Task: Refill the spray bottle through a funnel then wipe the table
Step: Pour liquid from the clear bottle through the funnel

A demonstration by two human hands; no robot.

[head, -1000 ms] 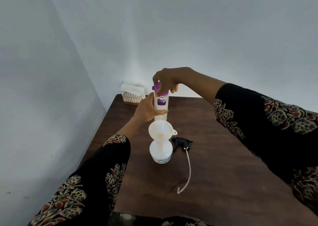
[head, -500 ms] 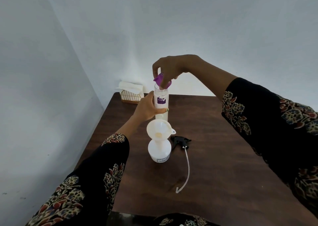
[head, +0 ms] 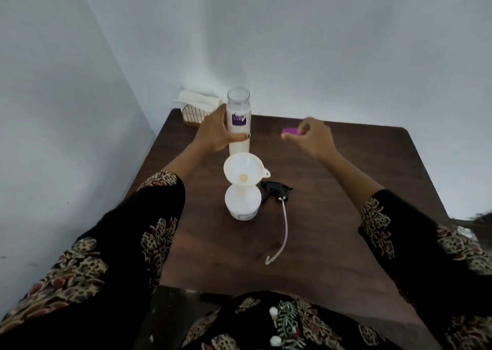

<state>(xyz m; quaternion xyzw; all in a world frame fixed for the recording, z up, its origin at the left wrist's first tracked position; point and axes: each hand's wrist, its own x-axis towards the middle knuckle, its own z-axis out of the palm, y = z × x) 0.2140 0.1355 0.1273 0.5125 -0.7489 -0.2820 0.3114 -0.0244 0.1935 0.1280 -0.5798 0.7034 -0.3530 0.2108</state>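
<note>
A tall refill bottle [head: 238, 122] with a purple label stands uncapped at the back of the dark wooden table [head: 332, 216]. My left hand [head: 217, 132] grips its side. Off to the right, above the table, my right hand [head: 312, 136] pinches the purple cap [head: 291, 131]. In front of the refill bottle stands the white spray bottle [head: 242, 203] with a white funnel [head: 244, 173] seated in its neck. The black spray head [head: 275, 191] with its long dip tube lies on the table just right of the spray bottle.
A wire basket holding folded white cloths or napkins [head: 198, 108] sits in the back left corner of the table against the wall. White walls close in on the left and behind. The table's edge runs close to my lap.
My right hand has lifted the purple cap off the refill bottle and carried it to the right and down. My left hand still holds the bottle, whose mouth is now uncovered.
</note>
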